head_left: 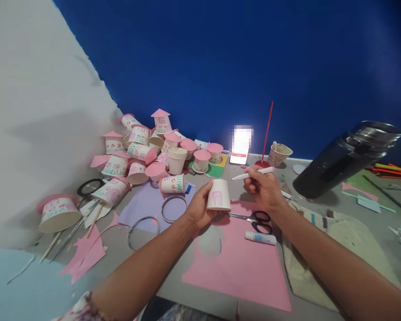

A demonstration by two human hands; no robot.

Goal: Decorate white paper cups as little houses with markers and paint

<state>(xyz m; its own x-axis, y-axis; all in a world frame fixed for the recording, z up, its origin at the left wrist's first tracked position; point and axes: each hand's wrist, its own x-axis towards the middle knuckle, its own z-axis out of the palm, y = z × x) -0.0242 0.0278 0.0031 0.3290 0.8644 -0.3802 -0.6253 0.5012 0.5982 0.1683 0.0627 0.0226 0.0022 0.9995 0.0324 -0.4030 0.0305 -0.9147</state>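
My left hand (198, 207) is wrapped round an upside-down white paper cup (218, 195) with pink lines drawn on its side, held just above the table. To the right of the cup, my right hand (263, 187) pinches a white marker (252, 174) whose tip points left toward the cup. Under both hands lies a pink paper sheet (240, 263) with a round hole cut out of it. Black-handled scissors (254, 218) and a glue stick (260, 237) rest on the sheet near my right wrist.
A heap of decorated cups with pink paper roofs (143, 151) fills the back left, with a stack of plain cups (177, 159). Wire rings (173, 208), pink scraps (83, 254), a lit phone (240, 145), a black steel flask (344, 158) and coloured sticks (390, 170) lie about.
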